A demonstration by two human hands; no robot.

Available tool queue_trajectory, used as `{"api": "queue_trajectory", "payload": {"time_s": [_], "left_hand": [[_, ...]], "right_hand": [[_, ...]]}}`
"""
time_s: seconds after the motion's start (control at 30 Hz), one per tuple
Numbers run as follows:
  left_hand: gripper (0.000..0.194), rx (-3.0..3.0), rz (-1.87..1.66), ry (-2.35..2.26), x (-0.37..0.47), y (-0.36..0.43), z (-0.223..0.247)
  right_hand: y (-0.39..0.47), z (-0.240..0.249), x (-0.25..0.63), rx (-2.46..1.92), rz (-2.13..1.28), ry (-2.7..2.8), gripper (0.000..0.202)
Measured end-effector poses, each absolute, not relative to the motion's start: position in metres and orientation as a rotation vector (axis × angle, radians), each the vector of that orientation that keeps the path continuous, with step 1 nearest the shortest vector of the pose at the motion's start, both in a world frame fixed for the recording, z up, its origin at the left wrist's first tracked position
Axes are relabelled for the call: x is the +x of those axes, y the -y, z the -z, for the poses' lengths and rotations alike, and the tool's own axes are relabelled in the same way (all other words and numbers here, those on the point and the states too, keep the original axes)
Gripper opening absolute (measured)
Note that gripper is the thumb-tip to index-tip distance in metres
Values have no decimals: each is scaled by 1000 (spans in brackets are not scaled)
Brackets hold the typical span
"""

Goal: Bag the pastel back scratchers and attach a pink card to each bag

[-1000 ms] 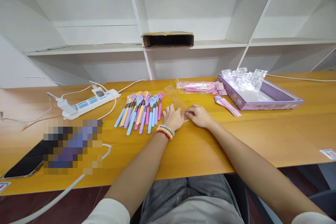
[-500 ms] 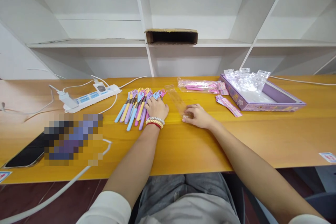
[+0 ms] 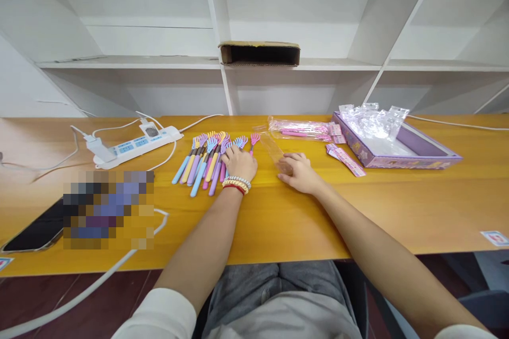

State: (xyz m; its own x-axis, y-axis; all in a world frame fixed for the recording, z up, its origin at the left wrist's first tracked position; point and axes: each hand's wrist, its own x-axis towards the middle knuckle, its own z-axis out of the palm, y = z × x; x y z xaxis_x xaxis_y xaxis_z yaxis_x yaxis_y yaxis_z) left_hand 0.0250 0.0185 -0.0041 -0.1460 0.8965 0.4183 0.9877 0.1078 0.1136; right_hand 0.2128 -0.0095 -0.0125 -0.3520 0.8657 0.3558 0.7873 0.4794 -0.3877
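My left hand point(image 3: 240, 163), with bracelets at the wrist, lies at the right edge of a pile of colourful claw-headed sticks point(image 3: 198, 163). Its fingers are curled over a stick with a pink claw head point(image 3: 254, 140) that shows just past them. To the right, my right hand point(image 3: 299, 171) has thumb and fingers closed on the near end of a clear plastic sleeve point(image 3: 270, 146), which slants away flat on the table. Behind it lie packaged pink sticks point(image 3: 304, 130) in clear wrapping. Pink printed cards point(image 3: 345, 160) rest to the right of my right hand.
A purple box point(image 3: 413, 161) holding clear bags point(image 3: 376, 126) stands at the right. On the left are a white power strip point(image 3: 139, 145), cables and a black phone point(image 3: 35, 228). A cardboard box point(image 3: 260, 54) sits on the white shelf.
The pink claw head has moved slightly right, away from the pile, along with my left hand. My right hand's fingers have shifted slightly at the sleeve's end.
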Motion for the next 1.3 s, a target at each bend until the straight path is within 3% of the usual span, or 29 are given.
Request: {"api": "queue_trajectory", "payload": {"time_s": [0.27, 0.43, 0.7, 0.83, 1.03, 1.3], "left_hand": [[30, -2329, 1059, 1739, 50, -1, -5], [21, -2621, 1164, 1364, 63, 11, -5], [23, -2564, 1298, 1482, 59, 6, -4], [21, -2574, 1151, 1633, 55, -5, 7], [26, -2700, 757, 1677, 53, -10, 17], [29, -2685, 590, 1747, 55, -7, 9]], "right_hand": [[11, 2, 210, -1234, -284, 1968, 34], [10, 0, 210, -1092, -666, 1679, 44], [7, -6, 211, -1046, -930, 1302, 48], [4, -7, 219, -1214, -803, 1318, 50], [-14, 3, 249, -1722, -308, 1595, 38], [-20, 9, 268, -2059, -133, 1860, 35]]}}
